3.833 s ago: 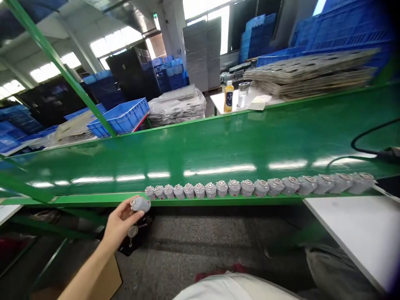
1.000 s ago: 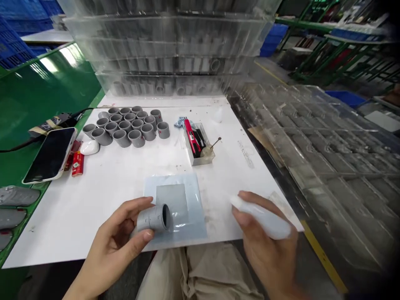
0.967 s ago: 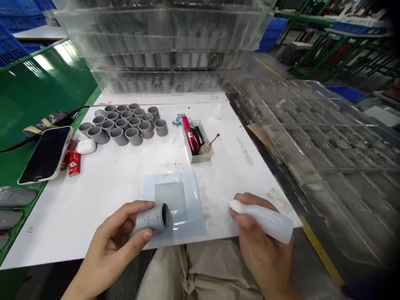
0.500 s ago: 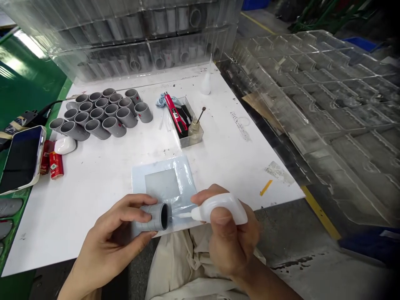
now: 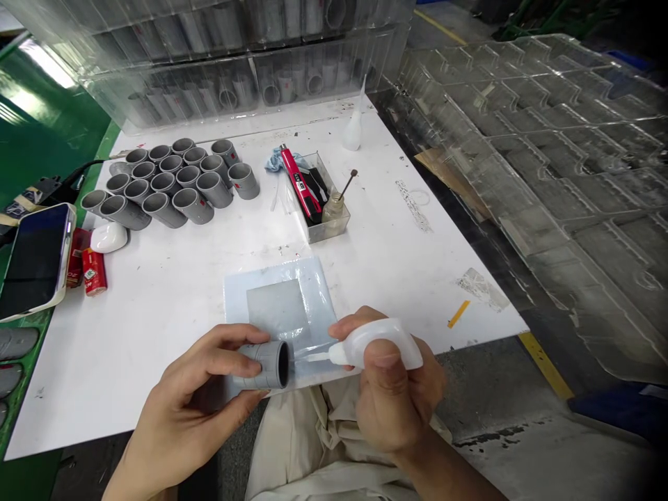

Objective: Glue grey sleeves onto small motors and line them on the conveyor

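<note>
"One tube [image 5: 270, 364], at lower centre. Who holds it?"

"The left hand [image 5: 191, 396], thumb and fingers clamped on its sides, its mouth facing right. The right hand [image 5: 399, 393] grips a bottle [image 5: 386, 337], nozzle [image 5: 335, 355] aimed at that mouth; whether they touch cannot be told."

"How far along?"

"Mid-step, probably; no result shows on the tube. Other tubes [image 5: 197, 211] stand at upper left, done or undone, unclear."

"And containers?"

"A box [image 5: 331, 233], upper centre, holds a red tool [image 5: 299, 182] and a jar [image 5: 332, 209] with a stick [image 5: 348, 184]. Bins [image 5: 323, 52] along the top contain grey tubes [image 5: 243, 90]."
</note>
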The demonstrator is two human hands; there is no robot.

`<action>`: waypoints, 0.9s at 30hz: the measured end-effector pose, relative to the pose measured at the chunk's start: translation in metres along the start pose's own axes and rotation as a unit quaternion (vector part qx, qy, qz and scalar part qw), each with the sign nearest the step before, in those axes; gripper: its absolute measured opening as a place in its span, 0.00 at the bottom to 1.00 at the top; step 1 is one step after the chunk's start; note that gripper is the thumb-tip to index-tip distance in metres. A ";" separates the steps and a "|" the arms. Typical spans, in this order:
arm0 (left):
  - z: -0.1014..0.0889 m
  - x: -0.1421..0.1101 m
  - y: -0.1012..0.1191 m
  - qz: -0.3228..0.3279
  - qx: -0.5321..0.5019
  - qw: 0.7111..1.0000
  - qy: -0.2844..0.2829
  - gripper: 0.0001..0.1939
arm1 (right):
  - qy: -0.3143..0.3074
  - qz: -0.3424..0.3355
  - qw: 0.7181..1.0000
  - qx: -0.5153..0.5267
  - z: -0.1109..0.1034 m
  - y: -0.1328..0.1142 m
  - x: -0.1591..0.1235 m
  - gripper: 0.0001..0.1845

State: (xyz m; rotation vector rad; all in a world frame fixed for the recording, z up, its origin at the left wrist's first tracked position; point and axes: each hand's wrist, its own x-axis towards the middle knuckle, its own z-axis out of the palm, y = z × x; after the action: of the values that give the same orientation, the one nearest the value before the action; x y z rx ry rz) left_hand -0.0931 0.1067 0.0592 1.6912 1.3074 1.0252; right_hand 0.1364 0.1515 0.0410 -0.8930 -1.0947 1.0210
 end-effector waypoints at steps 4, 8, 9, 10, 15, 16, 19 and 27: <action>-0.001 -0.001 -0.001 0.000 0.001 1.000 0.001 0.19 | 0.003 0.005 1.000 -0.014 -0.002 -0.001 0.001 0.15; -0.001 0.000 0.000 0.006 0.001 1.000 -0.003 0.19 | 0.001 0.014 1.000 -0.020 -0.001 -0.001 0.001 0.17; 0.000 0.001 0.000 0.006 0.001 1.000 -0.004 0.19 | 0.003 0.015 1.000 -0.021 -0.001 -0.001 0.000 0.18; 0.000 0.001 0.000 0.006 -0.001 1.000 -0.004 0.19 | 0.006 0.015 1.000 -0.021 0.000 -0.001 0.000 0.18; 0.000 0.002 0.000 0.007 -0.004 1.000 0.001 0.19 | 0.011 0.010 1.000 0.000 -0.001 -0.002 0.000 0.16; 0.000 0.002 0.000 0.007 -0.004 1.000 0.001 0.19 | 0.009 0.013 1.000 0.004 -0.001 -0.002 0.000 0.16; 0.000 0.001 0.001 0.005 0.001 1.000 0.002 0.21 | 0.014 0.035 0.999 0.016 -0.003 -0.003 0.000 0.20; 0.002 0.000 0.002 -0.009 0.008 1.000 0.019 0.22 | 0.031 0.053 0.998 0.019 -0.001 -0.003 0.001 0.19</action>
State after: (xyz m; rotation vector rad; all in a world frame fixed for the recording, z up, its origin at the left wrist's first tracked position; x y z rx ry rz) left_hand -0.0901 0.1064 0.0601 1.6764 1.3546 1.0443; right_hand 0.1380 0.1513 0.0442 -0.9539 -0.9815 1.0910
